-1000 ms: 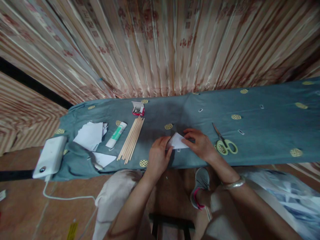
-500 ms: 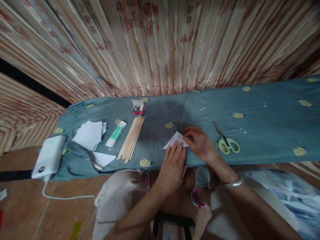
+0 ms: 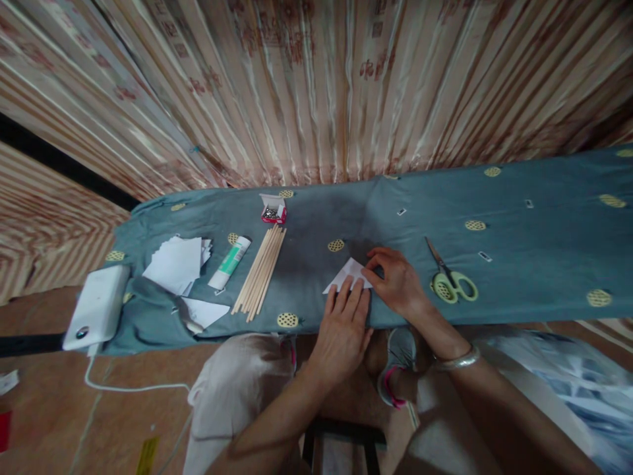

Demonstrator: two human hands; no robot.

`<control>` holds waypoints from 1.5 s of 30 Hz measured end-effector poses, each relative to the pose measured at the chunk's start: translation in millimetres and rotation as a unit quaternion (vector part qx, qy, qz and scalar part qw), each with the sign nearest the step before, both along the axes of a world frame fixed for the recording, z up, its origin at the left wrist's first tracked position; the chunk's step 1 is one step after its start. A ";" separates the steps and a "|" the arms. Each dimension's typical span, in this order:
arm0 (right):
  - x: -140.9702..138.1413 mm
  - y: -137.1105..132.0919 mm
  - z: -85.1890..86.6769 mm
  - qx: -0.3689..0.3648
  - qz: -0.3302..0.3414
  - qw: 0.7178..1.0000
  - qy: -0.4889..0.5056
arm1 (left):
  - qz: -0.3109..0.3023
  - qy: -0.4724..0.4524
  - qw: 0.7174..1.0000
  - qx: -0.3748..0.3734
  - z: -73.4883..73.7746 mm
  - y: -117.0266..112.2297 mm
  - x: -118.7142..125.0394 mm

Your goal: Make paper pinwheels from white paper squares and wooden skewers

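A white piece of paper folded to a triangle lies on the cloth-covered table in front of me. My left hand rests flat on its lower edge, fingers stretched out. At the paper's right corner, the thumb and fingers of my right hand pinch the edge; a silver bracelet circles that wrist. To the right of this hand lie scissors with green handles, blades pointing away from me. Left of my hands is a bundle of thin wooden sticks.
A glue stick, a stack of white paper and another folded paper lie on the left. A red box of small metal pieces stands behind the sticks. A white power bank with a cable sits at the left edge.
Both hands stay on the folded paper, almost unmoved. The view has shifted very slightly; nothing else on the table has changed place.
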State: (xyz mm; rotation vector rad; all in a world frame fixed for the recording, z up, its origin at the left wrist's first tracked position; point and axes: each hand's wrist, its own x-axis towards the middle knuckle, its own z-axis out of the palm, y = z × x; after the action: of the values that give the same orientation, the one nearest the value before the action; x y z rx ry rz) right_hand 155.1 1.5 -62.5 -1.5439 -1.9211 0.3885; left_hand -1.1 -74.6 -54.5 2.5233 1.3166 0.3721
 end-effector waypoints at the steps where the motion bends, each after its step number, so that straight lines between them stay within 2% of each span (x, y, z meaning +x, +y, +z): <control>1: -0.2 0.1 -0.3 0.002 -0.001 1.000 -0.001 | 0.000 0.001 1.000 0.001 -0.1 0.0 0.0; 16: -3.4 0.0 -2.8 0.025 -0.002 1.000 -0.011 | 0.002 0.013 1.000 0.006 -1.5 0.1 -0.1; 25: -5.4 -0.6 -2.7 0.014 0.000 0.999 -0.034 | -0.014 0.069 0.997 0.026 -5.9 2.1 -1.6; 30: -0.2 -7.7 -7.1 0.010 0.002 1.000 -0.016 | -0.019 0.087 0.995 0.034 -4.9 0.9 -3.2; 38: 7.6 -23.4 -13.6 0.016 0.015 0.999 -0.025 | -0.015 0.060 0.997 0.037 -4.1 0.4 -3.5; 41: 8.0 -27.3 -13.2 0.011 0.015 0.999 -0.037 | -0.024 0.067 0.996 0.046 -4.7 0.6 -7.5; 45: 18.2 -30.5 -13.2 0.003 -0.005 0.999 -0.048 | -0.016 0.084 0.995 0.041 -4.9 -3.9 -25.2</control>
State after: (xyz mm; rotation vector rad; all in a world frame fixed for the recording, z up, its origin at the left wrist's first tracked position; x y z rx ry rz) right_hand 173.3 -29.0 -75.7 -1.5930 -1.9851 0.3082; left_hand -26.3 -78.5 -59.4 2.6928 1.3434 0.2145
